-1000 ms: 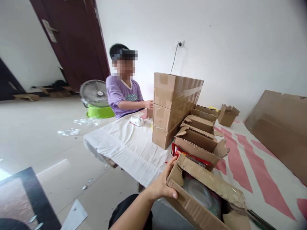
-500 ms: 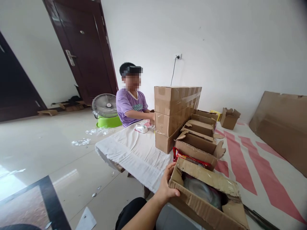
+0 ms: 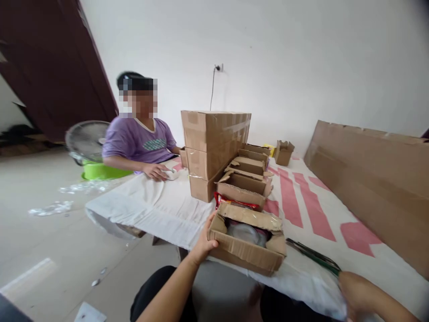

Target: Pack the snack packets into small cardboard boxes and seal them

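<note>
My left hand [image 3: 204,243] grips the left corner of an open cardboard box [image 3: 248,255] at the table's front edge, thumb on the near side. Inside the box lie clear, rounded plastic-looking items [image 3: 246,233], partly hidden by the flaps. On the right, my right hand [image 3: 357,290] is blurred by motion at the green-handled end of a long, dark, thin tool [image 3: 315,255] lying on the cloth. Its fingers are hidden, so I cannot make out whether they close on the handle. A red packet [image 3: 234,201] sits just behind the box.
Several open cardboard boxes [image 3: 244,185] stand in a row behind, beside a stack of taped cartons [image 3: 197,163]. A large cardboard sheet [image 3: 368,170] leans at right. Across the table a co-worker's hand [image 3: 156,171] touches a small white object [image 3: 172,174]. A fan [image 3: 89,141] stands left.
My view has turned right. My right hand has come into view by the dark tool. The co-worker's hand has reached onto the white object. My left hand still holds the box corner.
</note>
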The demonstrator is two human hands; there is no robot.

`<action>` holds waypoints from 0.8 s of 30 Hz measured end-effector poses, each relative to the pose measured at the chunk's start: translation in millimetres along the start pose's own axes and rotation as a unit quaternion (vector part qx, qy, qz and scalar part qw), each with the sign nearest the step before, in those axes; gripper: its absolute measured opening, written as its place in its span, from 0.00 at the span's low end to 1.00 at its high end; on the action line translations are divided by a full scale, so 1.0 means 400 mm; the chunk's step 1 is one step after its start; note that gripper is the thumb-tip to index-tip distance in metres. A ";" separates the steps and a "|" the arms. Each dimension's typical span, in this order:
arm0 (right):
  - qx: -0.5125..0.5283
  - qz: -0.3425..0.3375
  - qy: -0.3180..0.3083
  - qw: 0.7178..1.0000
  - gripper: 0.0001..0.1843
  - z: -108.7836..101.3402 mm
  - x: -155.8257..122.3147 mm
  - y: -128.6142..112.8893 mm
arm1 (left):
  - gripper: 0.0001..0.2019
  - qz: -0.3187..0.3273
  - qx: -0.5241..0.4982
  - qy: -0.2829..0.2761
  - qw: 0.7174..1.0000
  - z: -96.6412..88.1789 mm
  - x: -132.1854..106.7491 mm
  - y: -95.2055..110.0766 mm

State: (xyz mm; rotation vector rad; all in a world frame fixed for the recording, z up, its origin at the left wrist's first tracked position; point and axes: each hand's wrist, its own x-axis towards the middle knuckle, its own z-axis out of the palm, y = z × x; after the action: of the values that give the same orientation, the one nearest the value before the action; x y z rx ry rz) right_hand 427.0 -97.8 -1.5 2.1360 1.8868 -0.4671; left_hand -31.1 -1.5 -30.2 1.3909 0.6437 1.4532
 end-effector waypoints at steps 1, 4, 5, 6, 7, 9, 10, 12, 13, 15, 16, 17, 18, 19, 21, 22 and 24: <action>-0.022 0.016 -0.027 0.999 0.19 -0.005 0.001 0.006 | 0.57 -0.002 -0.004 0.000 1.000 -0.001 0.001 -0.001; -0.049 0.018 -0.062 0.997 0.30 -0.006 -0.001 0.015 | 0.55 0.003 -0.002 0.006 1.000 0.003 0.001 0.002; -0.046 0.008 -0.051 0.998 0.31 -0.003 -0.003 0.017 | 0.54 0.008 -0.001 0.011 1.000 0.008 0.001 0.005; -0.043 0.002 -0.037 0.998 0.32 0.002 -0.005 0.020 | 0.53 0.013 -0.001 0.017 1.000 0.014 0.001 0.010; -0.039 -0.004 -0.022 0.999 0.31 0.007 -0.008 0.022 | 0.53 0.020 0.000 0.025 0.999 0.021 0.001 0.014; -0.026 -0.007 -0.003 1.000 0.30 0.014 -0.012 0.026 | 0.53 0.032 0.013 0.043 0.999 0.033 0.001 0.022; -0.017 -0.004 -0.003 1.000 0.29 0.015 -0.013 0.026 | 0.53 0.035 0.024 0.049 0.998 0.037 0.001 0.026; -0.003 0.004 -0.013 1.000 0.27 0.011 -0.017 0.024 | 0.54 0.031 0.051 0.059 0.996 0.036 -0.001 0.032; 0.000 0.008 -0.022 1.000 0.26 0.006 -0.020 0.022 | 0.55 0.023 0.064 0.057 0.996 0.033 -0.002 0.034; 0.010 0.013 -0.039 0.999 0.24 -0.005 -0.024 0.019 | 0.55 -0.004 0.080 0.043 0.996 0.022 -0.004 0.033; 0.018 0.014 -0.044 0.999 0.24 -0.010 -0.026 0.018 | 0.54 -0.019 0.083 0.034 0.996 0.015 -0.005 0.031; 0.027 0.015 -0.047 0.998 0.23 -0.015 -0.028 0.018 | 0.54 -0.033 0.084 0.027 0.996 0.010 -0.006 0.026; 0.035 0.017 -0.049 0.998 0.23 -0.018 -0.030 0.018 | 0.53 -0.043 0.083 0.022 0.995 0.006 -0.007 0.019; 0.040 0.017 -0.050 0.998 0.22 -0.021 -0.033 0.018 | 0.52 -0.050 0.081 0.019 0.995 0.004 -0.008 0.012; 0.045 0.015 -0.051 0.998 0.22 -0.023 -0.038 0.019 | 0.52 -0.056 0.078 0.016 0.995 0.004 -0.010 -0.001; 0.047 0.012 -0.051 0.998 0.21 -0.024 -0.040 0.020 | 0.52 -0.057 0.077 0.014 0.995 0.005 -0.011 -0.005; 0.052 0.007 -0.047 0.998 0.20 -0.023 -0.044 0.021 | 0.52 -0.055 0.077 0.012 0.995 0.008 -0.011 0.000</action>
State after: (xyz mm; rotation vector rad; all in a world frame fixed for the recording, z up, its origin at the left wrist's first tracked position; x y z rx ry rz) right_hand 434.2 -111.3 13.9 2.1495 1.8333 -0.6639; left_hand -28.8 -6.3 -31.4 1.4336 0.8505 1.3574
